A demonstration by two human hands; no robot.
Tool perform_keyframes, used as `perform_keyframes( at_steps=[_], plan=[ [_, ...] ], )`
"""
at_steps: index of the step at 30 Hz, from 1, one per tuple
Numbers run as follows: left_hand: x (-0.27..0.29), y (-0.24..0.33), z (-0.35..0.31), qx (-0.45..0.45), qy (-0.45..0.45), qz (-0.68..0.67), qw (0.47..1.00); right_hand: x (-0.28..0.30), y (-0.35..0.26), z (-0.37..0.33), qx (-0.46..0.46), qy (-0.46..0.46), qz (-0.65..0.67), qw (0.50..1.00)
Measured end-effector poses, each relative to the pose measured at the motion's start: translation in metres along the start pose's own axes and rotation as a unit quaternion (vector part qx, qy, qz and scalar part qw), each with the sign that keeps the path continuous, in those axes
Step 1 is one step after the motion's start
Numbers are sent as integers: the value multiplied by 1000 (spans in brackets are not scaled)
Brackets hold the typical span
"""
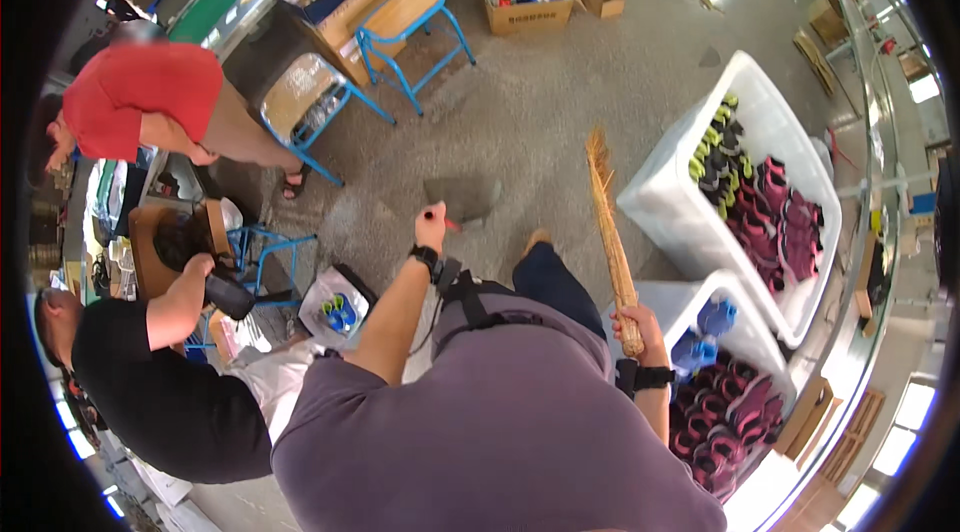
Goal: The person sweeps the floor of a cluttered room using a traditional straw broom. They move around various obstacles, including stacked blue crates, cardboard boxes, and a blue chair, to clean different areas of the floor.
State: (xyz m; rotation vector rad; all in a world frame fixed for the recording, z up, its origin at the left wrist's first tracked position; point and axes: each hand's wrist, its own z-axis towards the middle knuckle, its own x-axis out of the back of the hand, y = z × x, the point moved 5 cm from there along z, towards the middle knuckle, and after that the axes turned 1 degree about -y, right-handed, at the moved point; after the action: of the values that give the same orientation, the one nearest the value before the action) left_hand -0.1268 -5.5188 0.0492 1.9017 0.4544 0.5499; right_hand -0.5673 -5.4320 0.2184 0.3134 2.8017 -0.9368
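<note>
My right hand point(640, 328) is wrapped round the lower end of a straw broom point(609, 232), whose frayed bristles point away from me. In front of my body, my left hand point(430, 223) is closed on a red handle point(453, 226). Just beyond it, a dark, flat, pan-shaped piece point(462, 198) shows against the floor; it looks like a dustpan, though its join to the handle is hidden. Both wrists wear black bands. One of my shoes point(537, 237) shows on the floor between the hands.
Two white bins point(655, 167) point(660, 294) of shoes stand at my right. A person in black point(165, 387) sits close at left, near a shoe tray point(318, 304). Another in red point(150, 97) stands farther off. Blue-legged stools point(405, 12) and cardboard boxes point(530, 14) are ahead.
</note>
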Motion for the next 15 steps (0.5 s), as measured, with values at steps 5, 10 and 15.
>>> perform_keyframes(
  at_steps=[5, 10, 15],
  plan=[
    [-42, -21, 67, 60, 134, 125, 981, -24, -140, 84, -22, -46, -109, 993],
    [-62, -54, 133, 95, 183, 167, 964, -65, -260, 158, -19, -88, -178, 980],
    [-97, -94, 195, 248, 204, -47, 946, -121, -350, 249, -20, -106, -214, 971]
  ],
)
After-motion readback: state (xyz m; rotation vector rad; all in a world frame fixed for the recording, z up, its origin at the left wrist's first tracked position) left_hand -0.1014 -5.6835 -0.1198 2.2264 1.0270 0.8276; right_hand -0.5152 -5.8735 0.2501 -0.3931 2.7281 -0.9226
